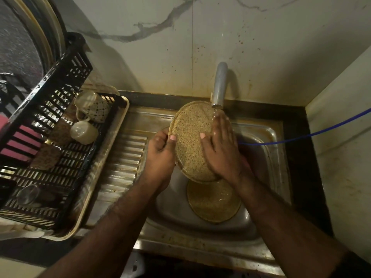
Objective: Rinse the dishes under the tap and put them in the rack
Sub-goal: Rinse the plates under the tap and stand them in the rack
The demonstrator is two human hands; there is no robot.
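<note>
**Rinsing the speckled plate under the running tap**

Head view: the person is holding a round speckled plate [191, 140] tilted over the sink basin [267, 157], its top edge just under the tap [219, 85], from which water is running. The left hand [160, 151] is gripping the plate's left rim, thumb on the face and fingers curled behind. The right hand [221, 145] is lying flat on the plate's right side, fingers straight and pressing, with the stream landing on the fingertips. A second speckled plate [213, 201] is lying in the basin, below and nearer the front edge of the sink, waiting its turn.

To do this well, the flat hand should probably be sweeping across the whole face while the gripping hand is turning the plate, so that water is reaching every part and not only the top edge. Keeping the tilt is letting the water run off into the basin. The wet rim is likely slippery, so the left grip wants to be firm.

The black rack [50, 125] is standing on a tray [122, 125] at the left end of the sink's ribbed drainer, already holding two cups [88, 119] and a glass [28, 194].
</note>
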